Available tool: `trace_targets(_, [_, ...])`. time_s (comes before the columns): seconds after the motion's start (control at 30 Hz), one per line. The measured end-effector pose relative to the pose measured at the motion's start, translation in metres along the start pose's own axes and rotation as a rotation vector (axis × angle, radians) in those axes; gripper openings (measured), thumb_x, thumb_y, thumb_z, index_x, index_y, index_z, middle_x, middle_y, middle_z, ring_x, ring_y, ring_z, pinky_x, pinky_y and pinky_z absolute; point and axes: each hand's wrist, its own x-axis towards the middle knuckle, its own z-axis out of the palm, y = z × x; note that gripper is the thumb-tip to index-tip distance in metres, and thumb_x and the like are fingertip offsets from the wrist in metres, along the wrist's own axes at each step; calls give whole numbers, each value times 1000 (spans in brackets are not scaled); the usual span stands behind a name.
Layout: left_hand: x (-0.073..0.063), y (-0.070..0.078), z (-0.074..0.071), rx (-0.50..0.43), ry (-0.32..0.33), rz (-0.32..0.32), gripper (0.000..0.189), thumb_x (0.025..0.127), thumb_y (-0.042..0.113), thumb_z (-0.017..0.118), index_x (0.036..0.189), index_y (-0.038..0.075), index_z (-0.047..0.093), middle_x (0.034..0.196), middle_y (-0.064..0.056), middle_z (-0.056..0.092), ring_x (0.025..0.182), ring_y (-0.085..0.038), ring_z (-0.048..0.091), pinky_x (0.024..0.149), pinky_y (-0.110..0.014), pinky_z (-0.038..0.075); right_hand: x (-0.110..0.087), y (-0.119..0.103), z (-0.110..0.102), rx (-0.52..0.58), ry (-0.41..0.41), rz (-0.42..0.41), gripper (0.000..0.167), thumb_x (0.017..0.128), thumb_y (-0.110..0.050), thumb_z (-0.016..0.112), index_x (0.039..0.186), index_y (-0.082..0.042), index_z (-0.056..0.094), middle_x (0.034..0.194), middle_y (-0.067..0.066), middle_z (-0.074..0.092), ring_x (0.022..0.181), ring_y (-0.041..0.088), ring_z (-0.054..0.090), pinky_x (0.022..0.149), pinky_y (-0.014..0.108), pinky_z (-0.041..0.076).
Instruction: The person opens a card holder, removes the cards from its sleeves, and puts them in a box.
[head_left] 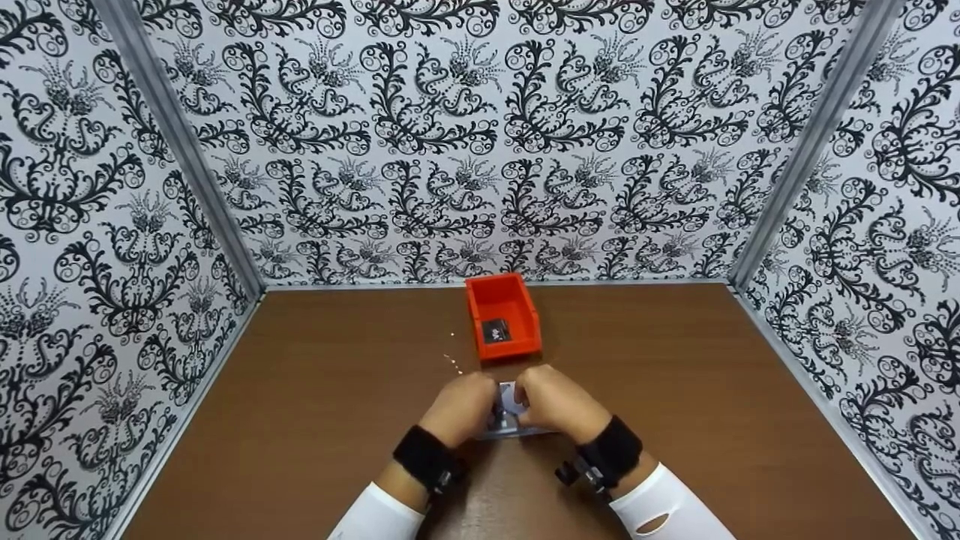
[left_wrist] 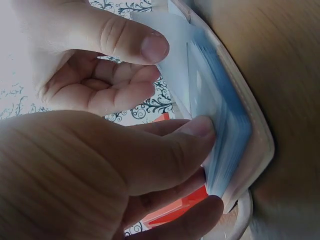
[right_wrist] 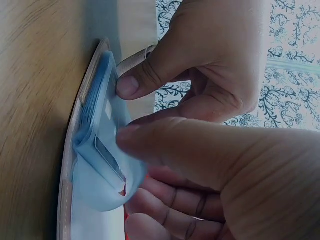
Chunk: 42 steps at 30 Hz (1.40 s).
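Surrounding walls: white panels with black scrolling floral print (head_left: 465, 135), joined by grey metal strips (head_left: 180, 157).
Tabletop: brown wood-grain surface (head_left: 337, 360).
Bin: bright red plastic box (head_left: 510, 349), near the back wall, with a small black rectangle bearing white marks (head_left: 495, 331) inside.
Left hand (head_left: 461, 405): thumb and fingers close together, pinching a stack of clear bluish plastic sleeves (left_wrist: 225, 110); black band at the wrist.
Right hand (head_left: 559, 401): thumb and fingers narrowed on the top sleeve, near its bulging mouth.
Card holder: pale pink stitched cover (left_wrist: 262, 145), spread open on the tabletop between both hands, in front of the bin.
Card: thin, dark-edged rectangle (right_wrist: 109, 157) at the sleeve's mouth; its face is unclear.
Specks: tiny white bits (head_left: 453, 361), left of the bin.
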Motion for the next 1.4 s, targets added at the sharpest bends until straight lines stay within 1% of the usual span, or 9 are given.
trace_targets(0.1, [1,0,0,2,4,4,18,80,4,90,79,12,73,87,-5,77,71,-23,68,68,-44,60,0,1,-2,-32,15,4,11,76,-3,87,81,-7,78,73,-4,63,64,13,50,59,31,44])
trace_targets(0.27, [1,1,1,32,20,11,14,83,3,87,92,11,79,97,-4,80,85,-24,75,78,-43,64,0,2,-6,-64,76,39,14,76,1,81,73,-9,72,68,-7,52,60,15,44,55,32,36])
trace_targets(0.37, [0,2,1,63,39,7,12,83,4,87,89,11,79,99,-3,79,88,-25,75,78,-43,64,0,3,-9,-50,99,89,15,78,1,80,75,-9,70,68,-6,52,62,18,46,56,34,37])
trace_targets(0.5, [-1,2,1,108,63,-8,10,80,5,88,82,11,79,99,-3,75,88,-28,73,77,-44,65,0,4,-13,-21,111,162,15,74,6,77,78,-7,68,70,-3,53,64,20,49,57,34,38])
trace_targets(0.73, [-1,2,-1,23,13,-75,7,84,4,85,87,9,81,99,-5,73,84,-31,73,78,-47,64,0,14,-16,-12,67,252,29,71,7,75,73,-14,56,69,-3,47,65,20,47,57,32,34])
trace_targets(0.93, [-1,2,2,-48,-17,-109,10,84,0,82,87,10,79,97,-3,72,78,-25,69,73,-45,62,0,34,-7,40,-8,296,23,69,6,73,72,-13,60,69,1,55,65,23,53,57,35,39])
trace_targets(0.97, [0,2,3,-52,-18,-111,11,84,0,81,87,10,79,97,-3,73,78,-25,69,73,-45,62,1,43,-1,40,-3,283,22,69,5,72,73,-14,60,69,0,55,64,23,53,56,35,39])
trace_targets(1.17, [0,-1,3,-51,-16,-82,12,82,1,84,84,12,80,94,-2,71,74,-22,65,70,-42,60,0,47,1,27,-3,285,21,68,4,72,72,-13,61,68,0,56,63,22,51,55,35,39])
trace_targets(1.4, [0,-4,0,-28,3,-45,15,77,3,91,80,15,81,89,0,69,71,-20,63,68,-41,58,-1,29,-6,-49,38,296,26,76,7,72,69,-15,61,67,-4,55,63,18,50,55,32,39])
